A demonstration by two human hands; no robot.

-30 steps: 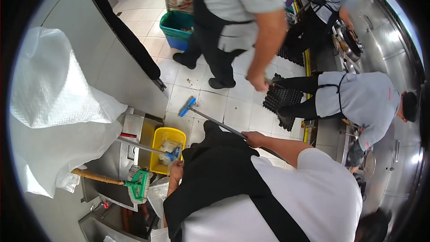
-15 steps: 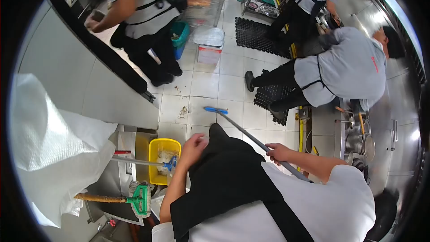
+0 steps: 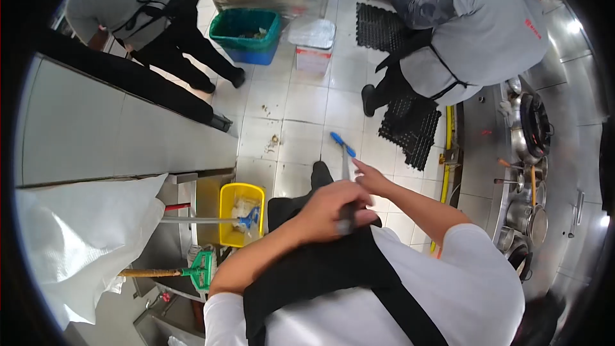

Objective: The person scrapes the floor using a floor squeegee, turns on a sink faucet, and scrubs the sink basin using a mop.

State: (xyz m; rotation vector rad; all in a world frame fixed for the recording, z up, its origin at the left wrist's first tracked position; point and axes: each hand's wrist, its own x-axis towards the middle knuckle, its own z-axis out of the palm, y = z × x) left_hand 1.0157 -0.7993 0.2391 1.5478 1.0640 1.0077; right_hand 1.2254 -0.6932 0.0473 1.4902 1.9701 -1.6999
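Note:
A broom with a grey pole and a narrow blue head (image 3: 343, 145) stands on the tiled floor in front of me. My left hand (image 3: 338, 210) is wrapped round the upper end of its pole, close to my apron. Further down the pole is my right hand (image 3: 374, 179), closed on it with one finger stretched along it; its grip is partly hidden. Brown food scraps (image 3: 273, 143) lie on the white tiles left of the broom head, with smaller bits beyond them.
A yellow bucket (image 3: 224, 218) and a green mop (image 3: 202, 270) stand at left. Ahead are a green-lined blue bin (image 3: 246, 56) and a white box (image 3: 313, 59). One co-worker (image 3: 138, 6) is far left; another (image 3: 474, 32) stands on black mats (image 3: 410, 131) by the stove pots (image 3: 528, 221).
My left hand has come across and taken hold of the pole's upper end. My right hand is now further forward. The broom's pole is more upright, its head turned and shifted right. My view has shifted.

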